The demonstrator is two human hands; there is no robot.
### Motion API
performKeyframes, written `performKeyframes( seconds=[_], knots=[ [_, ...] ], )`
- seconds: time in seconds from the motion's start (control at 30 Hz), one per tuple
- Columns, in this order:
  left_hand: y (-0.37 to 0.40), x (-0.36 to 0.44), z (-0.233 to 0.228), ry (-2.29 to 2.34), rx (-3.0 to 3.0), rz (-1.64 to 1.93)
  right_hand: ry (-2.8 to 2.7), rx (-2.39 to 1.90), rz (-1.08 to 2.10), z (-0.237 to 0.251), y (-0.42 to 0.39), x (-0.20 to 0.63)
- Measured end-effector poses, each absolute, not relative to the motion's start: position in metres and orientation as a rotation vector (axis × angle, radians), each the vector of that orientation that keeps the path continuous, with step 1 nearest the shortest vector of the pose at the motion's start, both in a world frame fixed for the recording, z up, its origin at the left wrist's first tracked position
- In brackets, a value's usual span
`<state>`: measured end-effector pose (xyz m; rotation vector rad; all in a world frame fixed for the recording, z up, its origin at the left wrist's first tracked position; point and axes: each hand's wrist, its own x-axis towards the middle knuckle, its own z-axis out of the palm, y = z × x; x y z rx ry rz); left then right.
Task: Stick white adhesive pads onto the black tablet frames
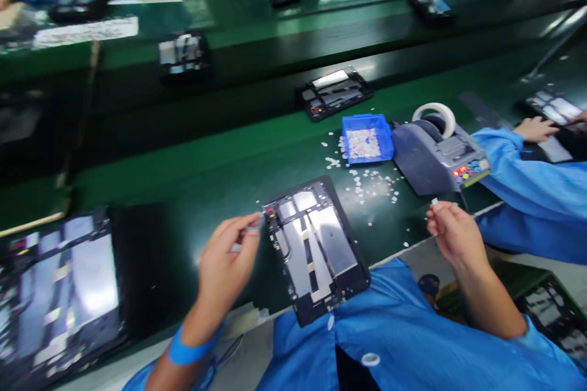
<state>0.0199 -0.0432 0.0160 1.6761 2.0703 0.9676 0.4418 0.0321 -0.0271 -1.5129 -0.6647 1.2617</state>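
Green worktop [220, 180] carried an opened tablet [332, 238]; right fingers [444, 215] pinched a small white piece [435, 201], left fingers [248, 243] bunched near tablet's corner, couldn't tell if holding anything.

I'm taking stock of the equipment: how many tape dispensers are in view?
1. The grey tape dispenser stands on the green bench, right of the blue bin and just beyond the right hand, which pinches a small white piece. Blur could hide others.

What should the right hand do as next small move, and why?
Perhaps bring the small white piece toward the opened tablet: the right hand pinches it near the tape dispenser, apart from the tablet, whose inside lies exposed.
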Motion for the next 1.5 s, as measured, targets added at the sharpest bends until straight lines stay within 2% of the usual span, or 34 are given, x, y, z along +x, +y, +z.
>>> performKeyframes(
  seconds=[0.17, 0.27, 0.4, 0.5, 0.6, 0.7, 0.83, 1.03, 1.27, 1.5],
  knots=[
    [-0.044, 0.072, 0.016, 1.555, 1.180, 1.096, -1.241, -1.376, 1.607, -0.012, 0.014, 0.329],
    [-0.039, 0.094, 0.011, 1.374, 0.939, 1.175, -1.510, -1.230, 1.653, -0.002, 0.019, 0.274],
    [-0.044, 0.093, 0.005, 1.384, 0.754, 1.325, -1.761, -1.107, 1.639, -0.001, 0.020, 0.243],
    [-0.055, 0.070, 0.002, 1.552, 0.806, 1.382, -2.036, -1.025, 1.419, -0.007, 0.032, 0.244],
    [-0.065, 0.038, 0.004, 1.783, 1.166, 1.289, -2.369, -0.851, 0.884, -0.012, 0.057, 0.245],
    [-0.066, 0.018, 0.007, 1.908, 1.722, 0.994, -2.628, -0.595, 0.432, -0.014, 0.082, 0.237],
    [-0.057, 0.015, 0.004, 1.963, 2.091, 0.526, -2.777, -0.317, 0.131, -0.018, 0.097, 0.224],
    [-0.046, 0.016, 0.001, 1.940, 2.191, 0.342, -2.870, -0.234, 0.009, -0.024, 0.109, 0.221],
    [-0.022, 0.008, 0.010, 1.794, 1.691, 0.802, -2.903, -0.075, 0.054, -0.025, 0.124, 0.222],
    [0.003, 0.014, -0.009, 1.877, 1.497, 0.736, -2.852, -0.064, 0.062, -0.028, 0.125, 0.222]
  ],
)
